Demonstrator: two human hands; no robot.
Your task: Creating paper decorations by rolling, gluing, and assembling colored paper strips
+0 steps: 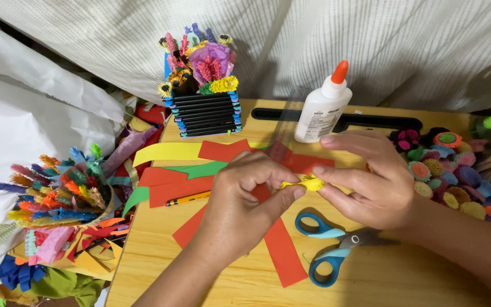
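Nearby, both hands pinching yellow fringed paper, scissors below, glue bottle behind, red strips underneath

A white glue bottle with an orange pointed cap stood upright at the back of the wooden counter, just in front of a long black ruler. Its label was white with dark print, wrapped round the lower body. No signs or screens showed.
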